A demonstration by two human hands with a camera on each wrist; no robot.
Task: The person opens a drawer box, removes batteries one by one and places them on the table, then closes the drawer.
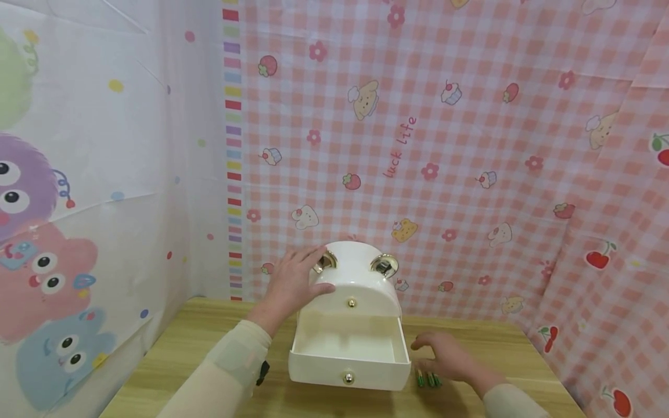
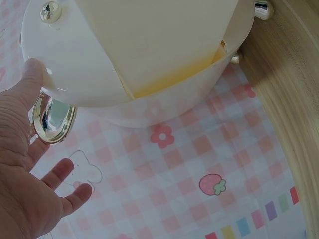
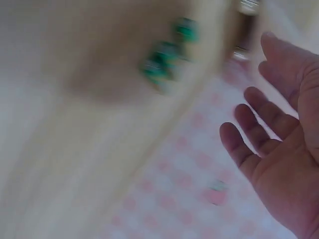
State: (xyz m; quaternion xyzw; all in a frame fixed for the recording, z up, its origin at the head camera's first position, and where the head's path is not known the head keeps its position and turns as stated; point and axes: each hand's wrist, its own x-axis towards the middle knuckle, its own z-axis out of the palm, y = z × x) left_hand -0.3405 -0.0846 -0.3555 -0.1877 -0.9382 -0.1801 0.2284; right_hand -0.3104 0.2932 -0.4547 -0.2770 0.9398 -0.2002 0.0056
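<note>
A glossy white drawer box (image 1: pixel 360 261) with gold ear-like rings stands on the table. Its lower drawer (image 1: pixel 349 371), with a gold knob, is pulled out and its white inside shows. My left hand (image 1: pixel 292 284) rests at the box's upper left, by the left gold ring (image 2: pixel 54 117). In the left wrist view its thumb touches the white front, and the other fingers spread loosely behind. Right of the drawer, my right hand (image 1: pixel 444 354) hovers with relaxed fingers, holding nothing. Three small green cylinders (image 1: pixel 430 379), perhaps batteries, lie just under it; they are blurred in the right wrist view.
The wood-grain table (image 1: pixel 209 325) meets a pink checked cloth (image 1: pixel 470 232) close behind the box. A white cartoon-print cloth (image 1: pixel 130 203) hangs along the left. A small black object (image 1: pixel 263 373) shows beside my left sleeve.
</note>
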